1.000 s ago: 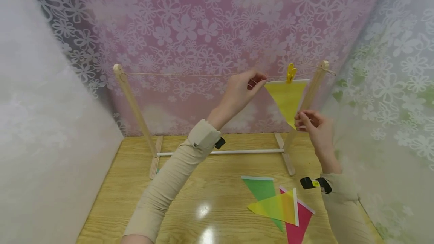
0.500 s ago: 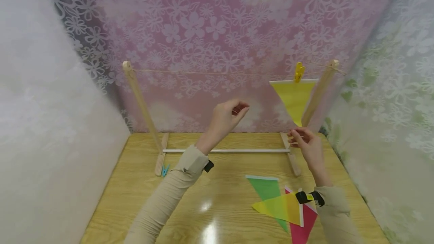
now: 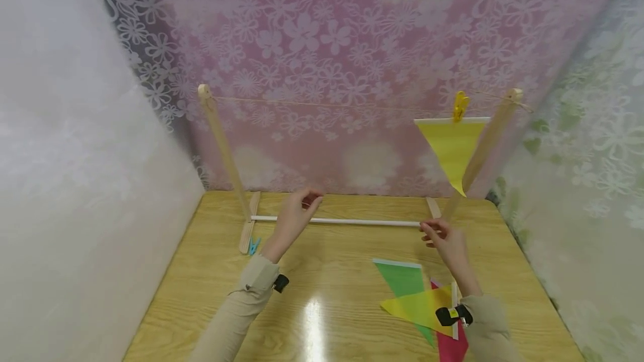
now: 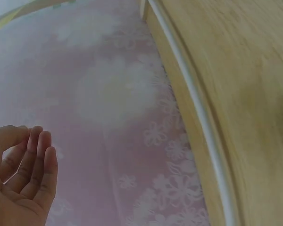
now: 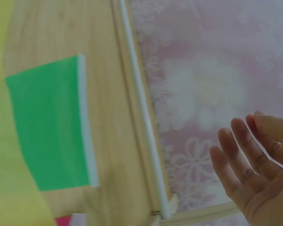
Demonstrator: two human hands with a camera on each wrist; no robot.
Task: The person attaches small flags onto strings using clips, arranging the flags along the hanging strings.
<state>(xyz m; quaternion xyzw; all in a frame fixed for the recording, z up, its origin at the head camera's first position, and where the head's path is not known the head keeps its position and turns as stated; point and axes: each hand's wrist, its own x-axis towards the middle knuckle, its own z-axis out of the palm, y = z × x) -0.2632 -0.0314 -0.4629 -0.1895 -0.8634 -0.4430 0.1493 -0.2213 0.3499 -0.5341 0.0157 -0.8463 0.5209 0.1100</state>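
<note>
A yellow triangular flag (image 3: 449,147) hangs from the string (image 3: 302,104) near its right end, held by a yellow clothespin (image 3: 460,106). Below the string, my left hand (image 3: 294,217) is in the air in front of the white rod (image 3: 362,222), fingers loosely bent and holding nothing. In the left wrist view its thumb meets the index fingertip. My right hand (image 3: 446,242) overlaps the rod's right end, its relaxed fingers (image 5: 240,141) bare. On the table nearby lie a green flag (image 3: 401,278), a second yellow flag (image 3: 417,305) and a red flag (image 3: 451,347), overlapping; my right wrist hides part of them.
Wooden posts stand at left (image 3: 221,147) and right (image 3: 490,141), joined low down by the rod. A blue clothespin (image 3: 254,246) lies beside the left post's foot (image 3: 246,237). Flowered curtains (image 3: 322,43) enclose the wooden table (image 3: 211,278) at the back and sides.
My left hand has left the hanging flag's top corner and come down leftward. The right hand has let go of its lower tip and lowered. The blue clothespin has come into full view.
</note>
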